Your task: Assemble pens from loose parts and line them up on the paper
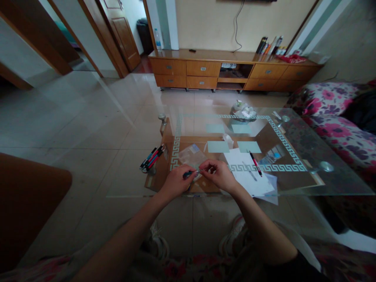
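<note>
My left hand (178, 181) is closed round the dark barrel of a pen (188, 173), held over the near edge of the glass table. With fingers pinched, my right hand (216, 172) grips the thin, light end of the same pen; its tip is hidden by the fingers. Just beyond my hands lies a clear plastic bag (190, 155). To the left, several pens (152, 158) with black, red and blue parts lie in a bundle. White paper sheets (249, 178) are at the right, with a red and black pen (255, 163) on them.
The glass table (346, 184) has a patterned border. A plastic bottle (270, 156) shows right of the papers. Behind stands a waste basket (243, 113) filled with bags. A wooden cabinet (202, 69) lines the wall, and a flowered sofa (337, 121) is at the right.
</note>
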Motion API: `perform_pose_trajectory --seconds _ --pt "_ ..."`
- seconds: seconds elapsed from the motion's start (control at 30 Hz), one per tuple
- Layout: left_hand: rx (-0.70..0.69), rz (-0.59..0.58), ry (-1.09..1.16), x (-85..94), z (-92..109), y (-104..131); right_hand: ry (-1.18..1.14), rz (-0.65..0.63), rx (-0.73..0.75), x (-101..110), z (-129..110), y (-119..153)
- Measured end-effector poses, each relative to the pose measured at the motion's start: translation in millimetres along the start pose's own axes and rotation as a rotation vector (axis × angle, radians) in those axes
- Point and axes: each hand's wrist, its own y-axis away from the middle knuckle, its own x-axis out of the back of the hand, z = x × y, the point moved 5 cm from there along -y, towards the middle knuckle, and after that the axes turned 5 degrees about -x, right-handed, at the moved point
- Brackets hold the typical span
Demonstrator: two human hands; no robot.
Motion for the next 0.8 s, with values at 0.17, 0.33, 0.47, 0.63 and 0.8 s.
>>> perform_pose_trajectory --seconds 0.17,0.33,0.47,0.63,0.8 --pt "0.01 -0.01 0.028 1.3 1.9 -1.3 -0.008 -0.007 -0.003 0.3 0.6 0.4" --pt "0.02 0.019 0.038 2.2 -0.2 -0.3 0.091 0.056 -0.053 21.4 8.6 -1.7" --pt "0.052 0.068 0.043 3.7 -5.1 0.5 0.355 0.272 -0.274 61.8 28.5 1.9" --pt "0.168 0.056 0.169 -3.3 -19.1 -0.3 0.587 0.258 -0.493 74.6 49.4 8.6" --pt "0.242 0.005 0.385 -13.2 -27.8 0.1 0.705 0.164 -0.643 54.6 59.1 6.8"
